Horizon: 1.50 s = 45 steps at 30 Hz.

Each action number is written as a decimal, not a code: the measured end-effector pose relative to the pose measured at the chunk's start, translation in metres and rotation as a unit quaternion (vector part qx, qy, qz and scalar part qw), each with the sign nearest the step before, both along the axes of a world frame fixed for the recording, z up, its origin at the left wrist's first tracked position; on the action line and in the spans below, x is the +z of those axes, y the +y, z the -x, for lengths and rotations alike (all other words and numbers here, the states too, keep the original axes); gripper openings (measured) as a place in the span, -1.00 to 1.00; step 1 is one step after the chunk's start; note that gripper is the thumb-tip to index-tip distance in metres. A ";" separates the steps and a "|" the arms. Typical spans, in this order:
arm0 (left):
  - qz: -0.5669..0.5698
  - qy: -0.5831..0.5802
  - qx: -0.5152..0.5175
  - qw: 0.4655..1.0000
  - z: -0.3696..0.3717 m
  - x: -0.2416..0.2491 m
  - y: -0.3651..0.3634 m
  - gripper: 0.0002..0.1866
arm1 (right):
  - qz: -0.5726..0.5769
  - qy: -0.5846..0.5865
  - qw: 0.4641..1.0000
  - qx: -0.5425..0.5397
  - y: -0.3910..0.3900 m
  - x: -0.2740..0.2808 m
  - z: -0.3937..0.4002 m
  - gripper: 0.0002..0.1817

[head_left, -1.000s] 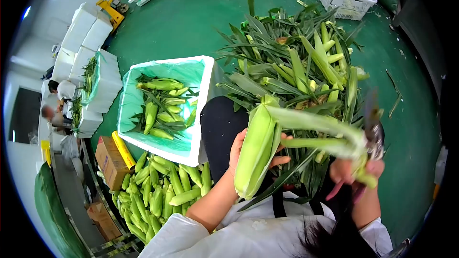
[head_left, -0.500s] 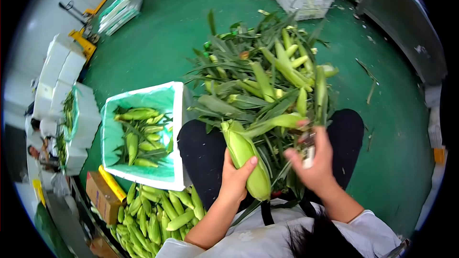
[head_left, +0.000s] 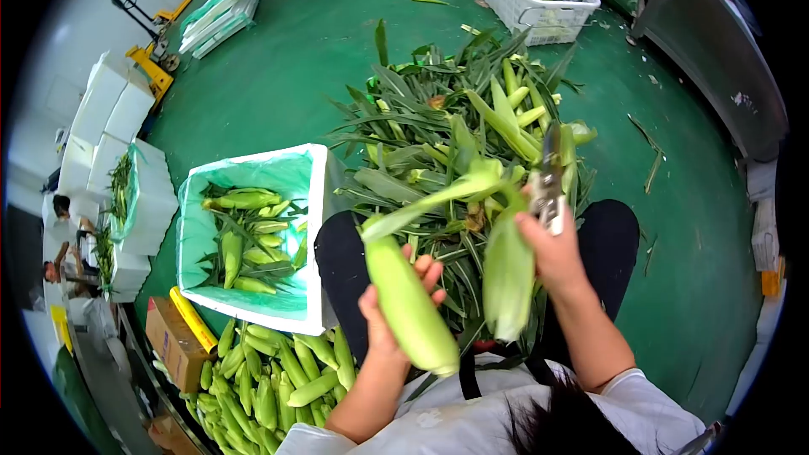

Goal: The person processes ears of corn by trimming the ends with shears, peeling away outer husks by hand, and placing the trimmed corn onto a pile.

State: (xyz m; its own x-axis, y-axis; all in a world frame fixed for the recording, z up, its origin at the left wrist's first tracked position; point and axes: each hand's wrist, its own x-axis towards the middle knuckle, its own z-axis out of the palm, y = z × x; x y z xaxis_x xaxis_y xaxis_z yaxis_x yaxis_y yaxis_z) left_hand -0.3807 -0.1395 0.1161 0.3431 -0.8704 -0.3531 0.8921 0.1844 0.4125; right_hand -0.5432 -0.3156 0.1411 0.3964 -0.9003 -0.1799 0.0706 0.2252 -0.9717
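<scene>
My left hand [head_left: 390, 320] cradles a pale green ear of corn [head_left: 413, 312], its fingers partly spread behind it. My right hand [head_left: 552, 244] grips a metal cutting tool [head_left: 549, 181] with a dark pointed blade facing away from me. A wide husk leaf [head_left: 509, 278] hangs beside the right fingers, and a husk strip [head_left: 430, 202] stretches from the ear's top toward it. Under both hands, between my knees, lies a heap of stripped husks and leaves [head_left: 413, 118].
At left stands a white foam box [head_left: 316, 236] lined with green plastic, holding several ears. Unpeeled corn [head_left: 270, 388] is piled below it beside a cardboard box [head_left: 175, 344]. A white basket [head_left: 539, 21] of corn and a pallet jack [head_left: 152, 67] stand farther off. People sit at far left.
The ear has tilted and shifted left in my left hand, whose fingers have loosened. A husk leaf now hangs peeled away by my right hand, and the tool points upward.
</scene>
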 end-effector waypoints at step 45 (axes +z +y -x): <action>-0.148 -0.832 -0.205 0.494 0.068 -0.019 0.061 0.03 | 0.340 0.313 0.851 0.249 0.015 -0.130 -0.033 -0.49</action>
